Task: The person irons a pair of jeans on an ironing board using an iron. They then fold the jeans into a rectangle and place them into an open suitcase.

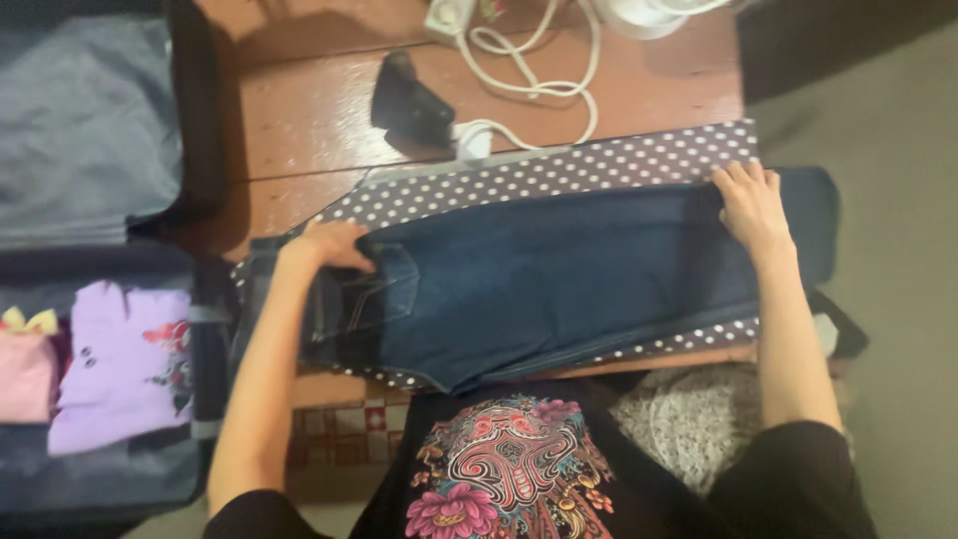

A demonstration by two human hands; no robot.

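Observation:
A pair of dark blue jeans (559, 279) lies folded lengthwise across a grey pad with white polka dots (559, 172) on a wooden table. My left hand (334, 245) rests on the waist end near the back pocket, fingers curled over the fabric. My right hand (750, 205) presses flat on the leg end at the right, fingers at the far edge of the denim.
An open dark suitcase (205, 349) at the left holds a folded lilac shirt (120, 364) and a pink garment (25, 374). On the reddish wooden table (299, 110) behind lie a black object (409, 100), a white cord (539, 70) and a white appliance (649, 15). Lace fabric (689, 419) lies near my lap.

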